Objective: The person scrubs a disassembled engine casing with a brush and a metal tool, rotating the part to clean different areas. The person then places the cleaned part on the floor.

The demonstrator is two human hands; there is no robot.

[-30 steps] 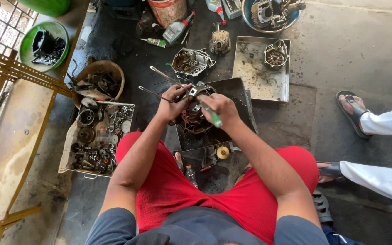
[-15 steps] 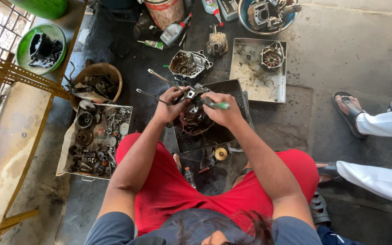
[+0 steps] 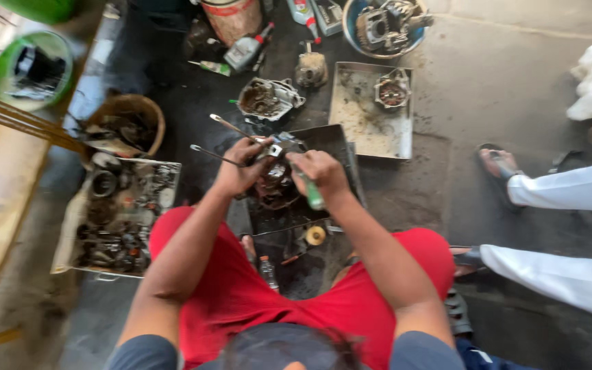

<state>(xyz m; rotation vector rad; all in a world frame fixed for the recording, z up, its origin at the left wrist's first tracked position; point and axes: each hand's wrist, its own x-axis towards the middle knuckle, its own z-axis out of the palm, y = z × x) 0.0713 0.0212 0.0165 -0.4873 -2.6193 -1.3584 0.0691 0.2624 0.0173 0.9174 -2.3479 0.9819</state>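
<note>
The right hand [image 3: 320, 171] is clenched on a green-handled screwdriver [image 3: 312, 194], tip down into the greasy round metal engine part [image 3: 275, 181] just left of it. The left hand [image 3: 241, 168] clasps that part's far edge. Best kept braced, with the driver upright.

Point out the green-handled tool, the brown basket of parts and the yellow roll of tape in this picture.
green-handled tool [image 3: 313, 195], head view, on the green handle below the right hand.
brown basket [image 3: 151, 109], head view, on its right rim.
yellow roll of tape [image 3: 316, 236], head view, on its ring.
</note>
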